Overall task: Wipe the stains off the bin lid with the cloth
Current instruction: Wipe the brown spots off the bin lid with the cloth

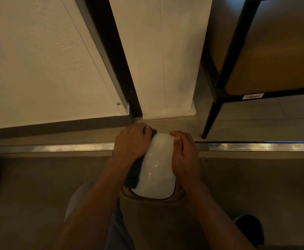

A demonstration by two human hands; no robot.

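A view from a head-worn camera looks down at a person's two bare forearms reaching forward over a small bin on a dim, tan floor. The white bin lid (156, 170), glossy and domed with small glints of light on it, sits in the middle of the view, tilted so its far end rises toward the wall, and its near end rests in the beige rim of the bin (153, 202) below. The left hand (131, 141) lies over the lid's left side with fingers curled down around a dark blue cloth (134, 175), pressing it against the lid; the cloth trails back along the lid's left edge and a small tuft shows past the fingertips at the far end. The right hand (182, 157) grips the lid's right side, thumb on top near the far end and fingers wrapped over the edge, steadying it. The wiping looks to be under way along the left side and far end. The visible middle of the lid appears clean and shiny, with no stains that can be made out, though the dim light and the hands hide much of the surface, so it cannot be told how much is left. Beyond the hands a metal floor strip (57, 147) runs across, then a white wall (39, 60), and a dark-framed chair (217, 98) stands at the upper right.
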